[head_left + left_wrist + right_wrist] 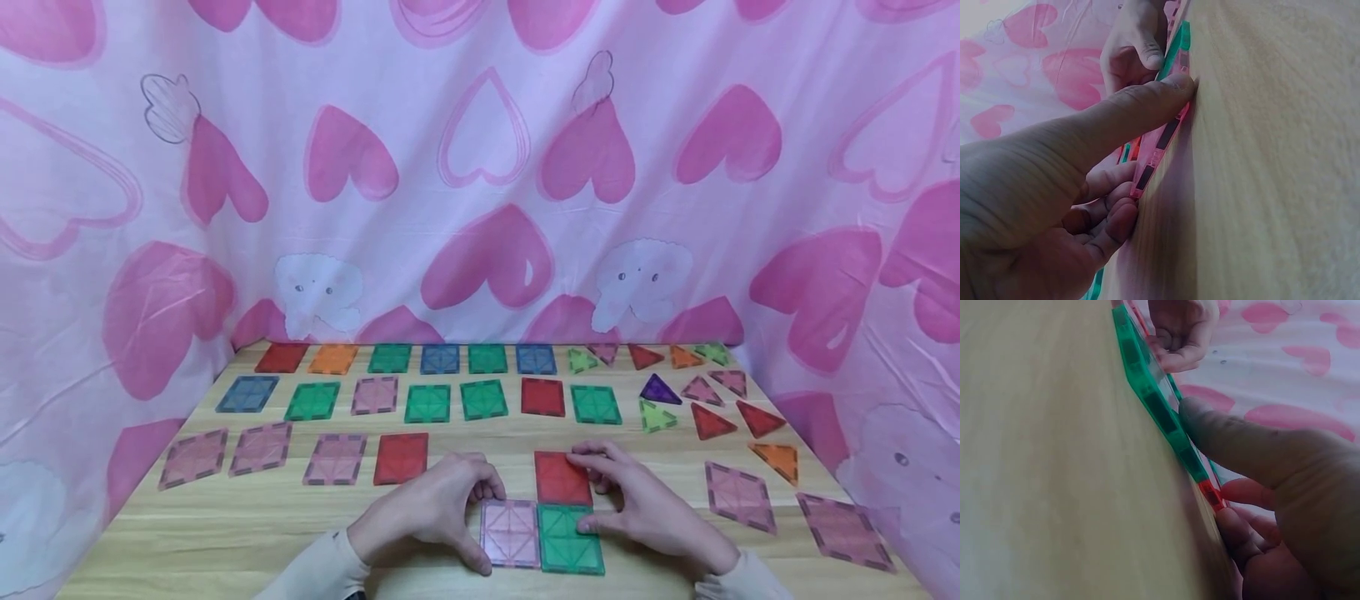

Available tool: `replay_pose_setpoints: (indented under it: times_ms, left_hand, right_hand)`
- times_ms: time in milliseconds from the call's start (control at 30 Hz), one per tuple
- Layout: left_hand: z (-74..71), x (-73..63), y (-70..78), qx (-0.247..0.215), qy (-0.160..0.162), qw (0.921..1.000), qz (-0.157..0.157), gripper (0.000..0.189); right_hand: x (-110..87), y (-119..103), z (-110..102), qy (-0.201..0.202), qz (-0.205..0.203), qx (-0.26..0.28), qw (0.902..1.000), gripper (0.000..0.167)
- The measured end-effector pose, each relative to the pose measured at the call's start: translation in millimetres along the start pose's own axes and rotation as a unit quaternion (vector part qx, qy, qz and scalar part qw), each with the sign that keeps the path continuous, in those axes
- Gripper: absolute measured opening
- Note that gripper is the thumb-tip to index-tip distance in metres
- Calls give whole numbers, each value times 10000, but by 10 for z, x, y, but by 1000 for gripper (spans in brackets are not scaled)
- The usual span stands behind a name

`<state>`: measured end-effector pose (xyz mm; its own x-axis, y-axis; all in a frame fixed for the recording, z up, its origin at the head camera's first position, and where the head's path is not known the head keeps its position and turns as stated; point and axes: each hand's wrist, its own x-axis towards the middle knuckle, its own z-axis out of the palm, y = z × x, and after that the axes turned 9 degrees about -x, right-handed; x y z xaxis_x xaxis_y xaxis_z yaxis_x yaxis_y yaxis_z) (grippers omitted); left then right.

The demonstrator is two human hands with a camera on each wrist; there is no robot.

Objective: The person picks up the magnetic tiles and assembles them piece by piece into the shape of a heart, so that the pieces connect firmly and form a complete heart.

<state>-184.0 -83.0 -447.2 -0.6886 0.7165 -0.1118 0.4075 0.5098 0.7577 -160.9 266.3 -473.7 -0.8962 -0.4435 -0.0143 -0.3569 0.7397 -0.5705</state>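
Three square magnetic tiles lie edge to edge near the front of the table. The pink tile (510, 534) is at left, the green tile (566, 552) beside it, and the red tile (558, 478) beyond the green one. My left hand (447, 505) holds the pink tile by its left side, thumb at the near corner and curled fingers at the far one. My right hand (637, 503) has its thumb on the green tile (1155, 403) and its fingers at the right edge of the red tile (1212, 495).
Rows of square tiles in red, orange, green, blue and pink, such as a red square (401, 458), lie behind. Triangles, including a purple triangle (658, 389), are at back right. Two pink tiles (741, 497) lie right of my right hand. A heart-patterned curtain (480, 250) surrounds the wooden table (195, 533).
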Motion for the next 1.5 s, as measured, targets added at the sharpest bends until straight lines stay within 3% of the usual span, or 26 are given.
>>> replay_pose_setpoints:
  times_ms: [333, 433, 533, 667, 733, 867, 1000, 1133, 1367, 1500]
  left_hand:
    - [-52, 7, -23, 45, -163, 9995, 248, 65]
    - [-139, -39, -40, -107, -197, 9996, 193, 67]
    - [-322, -108, -52, -59, 35, 9999, 124, 68]
    - [-689, -263, -71, 280, 574, 9978, -167, 60]
    - [-849, -362, -91, 431, 791, 9947, -499, 55]
    - [-1004, -483, -157, 735, 979, 9857, -1160, 53]
    - [-1000, -482, -230, 861, 998, 9802, -1475, 55]
    - [-927, -440, -280, 832, 1063, 9790, -1530, 57]
    - [-704, -291, -275, 608, 936, 9915, -664, 55]
    - [-558, -162, -243, 691, 998, 9923, -227, 55]
  right_hand:
    - [1, 61, -20, 63, -25, 230, 9997, 81]
    - [6, 73, -5, 58, -36, 352, 9994, 81]
    - [11, 71, 12, 48, -37, 409, 9991, 81]
    - [22, 49, 23, 58, 28, 380, 9993, 81]
    - [29, 41, 21, 40, 58, 392, 9992, 81]
    - [23, 51, 19, 43, 73, 425, 9991, 82]
    - [14, 61, 25, 97, 50, 376, 9992, 81]
    - [14, 59, 31, 85, 36, 391, 9992, 80]
    - [11, 64, 27, 70, 97, 435, 9990, 79]
    - [8, 67, 26, 96, 52, 390, 9992, 79]
